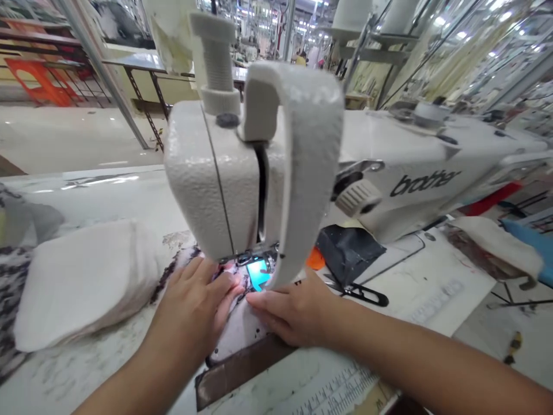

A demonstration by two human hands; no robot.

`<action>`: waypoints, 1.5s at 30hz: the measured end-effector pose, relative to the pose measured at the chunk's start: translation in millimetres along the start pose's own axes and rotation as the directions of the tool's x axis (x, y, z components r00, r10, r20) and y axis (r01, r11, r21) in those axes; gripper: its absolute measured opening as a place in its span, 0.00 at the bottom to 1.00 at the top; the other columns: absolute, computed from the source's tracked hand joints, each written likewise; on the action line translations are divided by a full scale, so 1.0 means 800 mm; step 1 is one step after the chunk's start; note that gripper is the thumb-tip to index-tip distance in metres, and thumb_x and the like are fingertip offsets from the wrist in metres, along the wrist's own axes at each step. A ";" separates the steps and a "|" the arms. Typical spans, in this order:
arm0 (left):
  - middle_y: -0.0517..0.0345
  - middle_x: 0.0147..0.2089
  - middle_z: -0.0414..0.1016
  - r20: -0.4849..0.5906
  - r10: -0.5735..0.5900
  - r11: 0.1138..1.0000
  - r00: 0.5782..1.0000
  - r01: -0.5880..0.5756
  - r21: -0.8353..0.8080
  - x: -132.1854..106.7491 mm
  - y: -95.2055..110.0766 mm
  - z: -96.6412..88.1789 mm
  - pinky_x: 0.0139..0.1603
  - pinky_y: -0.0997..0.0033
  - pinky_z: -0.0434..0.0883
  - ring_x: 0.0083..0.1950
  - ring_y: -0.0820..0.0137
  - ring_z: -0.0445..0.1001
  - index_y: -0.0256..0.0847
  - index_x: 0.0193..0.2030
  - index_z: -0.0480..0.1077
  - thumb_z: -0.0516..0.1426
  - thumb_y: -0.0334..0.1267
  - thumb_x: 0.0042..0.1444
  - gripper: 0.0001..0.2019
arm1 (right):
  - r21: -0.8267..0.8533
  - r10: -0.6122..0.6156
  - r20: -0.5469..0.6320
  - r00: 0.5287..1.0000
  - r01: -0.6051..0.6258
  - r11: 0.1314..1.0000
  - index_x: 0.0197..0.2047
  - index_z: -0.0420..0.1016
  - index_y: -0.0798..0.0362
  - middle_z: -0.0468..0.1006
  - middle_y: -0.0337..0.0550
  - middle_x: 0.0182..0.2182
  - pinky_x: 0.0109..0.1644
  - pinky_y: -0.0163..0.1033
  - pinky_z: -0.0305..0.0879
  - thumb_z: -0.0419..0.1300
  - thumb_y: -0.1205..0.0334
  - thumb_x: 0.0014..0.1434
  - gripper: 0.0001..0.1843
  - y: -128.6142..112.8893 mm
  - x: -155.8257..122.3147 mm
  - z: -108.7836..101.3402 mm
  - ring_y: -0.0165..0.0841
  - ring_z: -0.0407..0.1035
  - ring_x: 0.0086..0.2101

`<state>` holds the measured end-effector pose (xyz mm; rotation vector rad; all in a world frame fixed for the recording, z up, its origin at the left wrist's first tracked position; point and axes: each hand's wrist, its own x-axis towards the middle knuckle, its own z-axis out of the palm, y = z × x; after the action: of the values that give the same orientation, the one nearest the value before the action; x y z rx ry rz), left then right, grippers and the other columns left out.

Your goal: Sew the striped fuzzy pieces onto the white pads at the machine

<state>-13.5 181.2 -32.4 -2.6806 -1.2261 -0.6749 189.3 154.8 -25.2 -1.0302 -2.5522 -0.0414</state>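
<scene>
Looks like mid-seam: fabric piece (237, 334) lies on the surface (436, 271) right under the sewing machine (207, 184) head. Left hand (194, 305), just in front of the head, lies flat & spread, pressing the cloth, gripping nothing. Right hand (294, 311), front-right of the head: same, flat, fingertips on cloth. Next move calls for even feed, fingers kept off the needle line

The left hand (194, 305) and right hand (298, 311) rest side by side on a fabric piece (239, 334) before the sewing machine (259, 173). On the surface (432, 288), a fabric stack (82, 282) lies left and, seemingly, snips (363, 293) lie right.
</scene>
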 end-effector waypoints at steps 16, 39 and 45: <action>0.56 0.30 0.74 0.197 0.271 0.961 0.942 -0.251 -0.118 0.036 -0.013 -0.052 0.32 0.68 0.67 0.32 0.67 0.69 0.39 0.27 0.73 0.52 0.30 0.56 0.11 | 0.080 -0.042 -0.032 0.999 0.044 0.996 0.38 0.73 0.50 0.73 0.37 0.22 0.36 0.38 0.53 0.50 0.63 0.61 0.11 0.001 0.003 -0.004 0.30 0.63 0.24; 0.56 0.37 0.71 0.263 0.443 0.889 0.857 -0.384 -0.249 0.027 -0.029 -0.051 0.39 0.69 0.63 0.37 0.69 0.65 0.41 0.42 0.71 0.45 0.31 0.63 0.13 | 0.030 0.003 0.256 0.967 -0.011 1.000 0.37 0.67 0.53 0.76 0.39 0.25 0.36 0.39 0.52 0.50 0.62 0.62 0.07 -0.016 0.018 -0.006 0.32 0.67 0.25; 0.52 0.39 0.71 0.208 0.219 0.962 0.953 -0.175 -0.212 0.009 -0.006 -0.026 0.38 0.63 0.63 0.40 0.63 0.65 0.42 0.42 0.71 0.46 0.29 0.59 0.13 | -0.019 0.051 0.236 0.970 -0.048 0.999 0.32 0.68 0.52 0.75 0.37 0.22 0.43 0.42 0.51 0.53 0.66 0.59 0.04 -0.012 0.016 -0.011 0.30 0.65 0.23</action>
<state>-19.9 183.7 -11.1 -3.0616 -0.9585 -0.4872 177.6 155.1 -11.4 -1.1664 -2.7391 0.0838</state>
